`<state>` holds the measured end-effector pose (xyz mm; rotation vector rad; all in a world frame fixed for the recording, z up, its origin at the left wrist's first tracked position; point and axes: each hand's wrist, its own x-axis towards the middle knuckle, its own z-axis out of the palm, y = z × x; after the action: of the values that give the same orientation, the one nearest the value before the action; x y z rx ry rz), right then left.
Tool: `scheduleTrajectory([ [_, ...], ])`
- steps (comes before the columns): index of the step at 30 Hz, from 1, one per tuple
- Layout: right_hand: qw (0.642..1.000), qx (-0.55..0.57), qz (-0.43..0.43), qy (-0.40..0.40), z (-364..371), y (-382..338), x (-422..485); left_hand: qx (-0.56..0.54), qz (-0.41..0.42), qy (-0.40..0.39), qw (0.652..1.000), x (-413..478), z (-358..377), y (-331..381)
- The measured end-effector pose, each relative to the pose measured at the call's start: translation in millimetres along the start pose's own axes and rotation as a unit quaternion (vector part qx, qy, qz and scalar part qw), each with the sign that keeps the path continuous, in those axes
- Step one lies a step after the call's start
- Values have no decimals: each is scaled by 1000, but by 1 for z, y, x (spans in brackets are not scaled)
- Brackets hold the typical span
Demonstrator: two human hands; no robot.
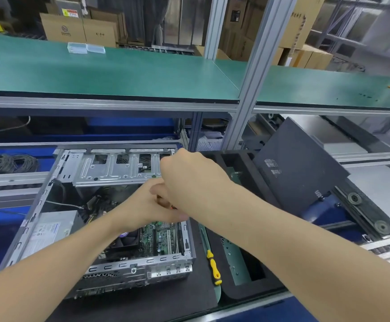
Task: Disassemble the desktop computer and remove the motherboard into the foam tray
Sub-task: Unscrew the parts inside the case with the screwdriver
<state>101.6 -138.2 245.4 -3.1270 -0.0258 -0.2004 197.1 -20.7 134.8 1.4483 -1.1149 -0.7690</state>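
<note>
Right hand (189,180) curled, left hand (147,205) touching it, grips unclear, motherboard (161,238) just below both.

Left hand (146,203) and right hand (190,180) overlap, hiding any grip; a forearm covers part of the motherboard (163,239).

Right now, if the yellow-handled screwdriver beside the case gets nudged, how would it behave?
The yellow-handled screwdriver looks stiff, with a straight metal shaft. Its rounded handle would probably roll sideways, but the computer case on one side and the foam tray on the other should stop it quickly. Probably light and handle-heavy.
</note>
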Motion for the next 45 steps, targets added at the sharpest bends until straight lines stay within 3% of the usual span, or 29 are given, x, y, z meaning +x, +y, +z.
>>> scheduleTrajectory([
  [3,996,37,-50,-72,-11,-3,0,-25,-77,-41,996,-3,-13,-10],
  [6,985,129,-47,-107,-24,7,0,-33,-80,-117,989,-8,-30,-20],
  [9,959,243,-17,-147,-23,13,1,17,-74,-135,988,-14,-41,-29],
  [17,873,476,44,-100,24,16,21,121,-111,-166,972,-17,-23,-55],
  [21,900,418,28,-121,54,21,20,121,-84,-137,980,-15,-23,-62],
  [28,898,431,46,-77,77,26,32,173,-101,-109,974,-8,-38,-69],
  [32,878,474,58,-28,72,34,48,262,-103,-76,957,-12,-54,-71],
  [38,848,525,66,40,50,57,63,349,-134,-117,920,-26,-49,-87],
  [45,820,562,81,73,42,65,66,320,-159,-100,929,-26,-41,-99],
])
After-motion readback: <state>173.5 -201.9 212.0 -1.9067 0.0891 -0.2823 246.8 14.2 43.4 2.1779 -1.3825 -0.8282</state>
